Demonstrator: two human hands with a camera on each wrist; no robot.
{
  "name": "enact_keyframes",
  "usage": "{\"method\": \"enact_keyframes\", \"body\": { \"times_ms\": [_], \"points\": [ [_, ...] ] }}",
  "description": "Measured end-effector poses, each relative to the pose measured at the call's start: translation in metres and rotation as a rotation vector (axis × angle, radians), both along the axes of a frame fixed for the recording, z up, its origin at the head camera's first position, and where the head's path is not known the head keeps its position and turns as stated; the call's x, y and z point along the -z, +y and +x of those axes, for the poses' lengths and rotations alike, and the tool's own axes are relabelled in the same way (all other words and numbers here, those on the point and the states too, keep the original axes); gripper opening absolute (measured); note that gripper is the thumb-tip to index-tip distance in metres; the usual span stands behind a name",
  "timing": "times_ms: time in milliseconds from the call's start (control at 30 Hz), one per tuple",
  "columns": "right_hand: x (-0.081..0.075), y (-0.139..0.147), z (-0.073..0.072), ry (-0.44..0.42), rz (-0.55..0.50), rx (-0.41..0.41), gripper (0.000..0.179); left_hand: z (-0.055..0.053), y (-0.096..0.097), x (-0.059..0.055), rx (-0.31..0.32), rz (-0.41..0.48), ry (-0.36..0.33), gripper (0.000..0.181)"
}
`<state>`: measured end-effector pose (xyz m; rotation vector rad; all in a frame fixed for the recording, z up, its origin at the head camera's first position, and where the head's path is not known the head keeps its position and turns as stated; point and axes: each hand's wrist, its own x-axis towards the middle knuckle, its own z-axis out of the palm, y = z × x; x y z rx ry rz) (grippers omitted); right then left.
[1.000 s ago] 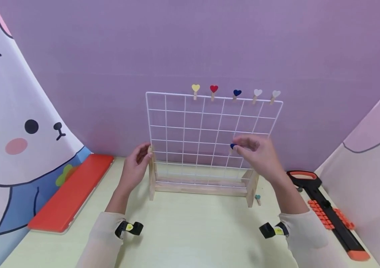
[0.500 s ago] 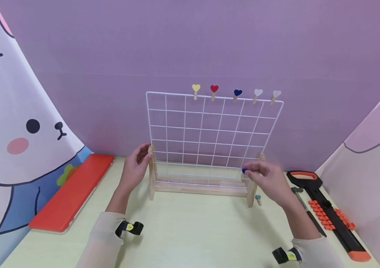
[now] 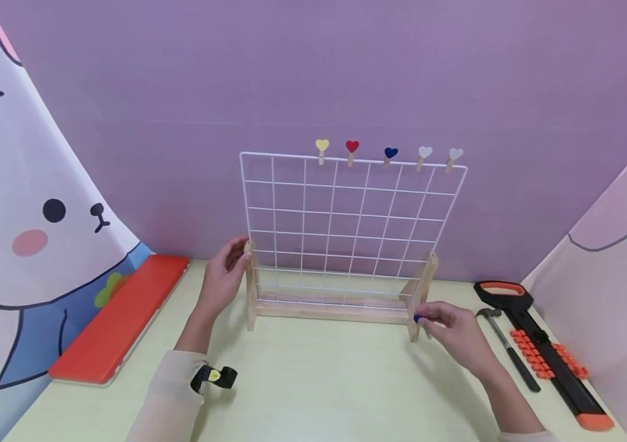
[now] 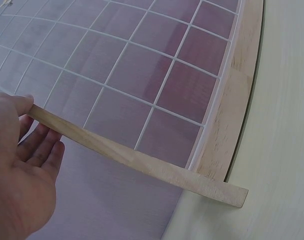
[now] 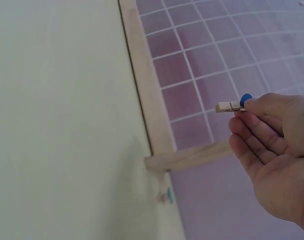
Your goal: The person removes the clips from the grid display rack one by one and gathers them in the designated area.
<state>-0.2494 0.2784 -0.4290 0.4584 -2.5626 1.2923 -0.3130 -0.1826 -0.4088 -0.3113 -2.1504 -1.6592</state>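
My left hand [image 3: 221,276] grips the top of the wooden side post [image 4: 116,151] of a stand between thumb and fingers. That stand bears a white wire grid [image 3: 291,155], with a wooden bar [image 3: 324,312] along its foot. Between thumb and forefinger, my right hand [image 3: 457,334] pinches a small wooden clothespin [image 5: 226,106] with a dark blue heart, low beside the right post [image 3: 420,294]. Yellow [image 3: 322,145], red [image 3: 352,146], dark blue [image 3: 390,153] and white heart clothespins [image 3: 425,152] are clipped along the top wire, right of its left third.
A clothespin with a teal heart [image 5: 170,195] lies on the table by the right post. Farther right are a hammer [image 3: 509,350] and a black-and-orange tool [image 3: 556,362]. On the left lies a long red case [image 3: 120,319], and a purple backdrop [image 3: 180,123] stands behind.
From in front of the grid, my right hand has moved down and to the right with the blue heart clothespin. The left hand stays on the post. The hammer has come into view.
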Motion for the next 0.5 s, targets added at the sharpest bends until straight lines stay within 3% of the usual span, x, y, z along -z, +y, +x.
{"method": "enact_keyframes", "body": {
  "times_ms": [267, 500],
  "points": [
    [0.022, 0.024, 0.007, -0.021, 0.058, 0.040, 0.012, 0.001, 0.000, 0.000, 0.005, 0.013, -0.004, 0.043],
    [0.033, 0.043, 0.009, -0.086, 0.062, -0.013, 0.016, 0.000, 0.000, 0.000, -0.005, 0.008, -0.016, 0.043]
  ]
}}
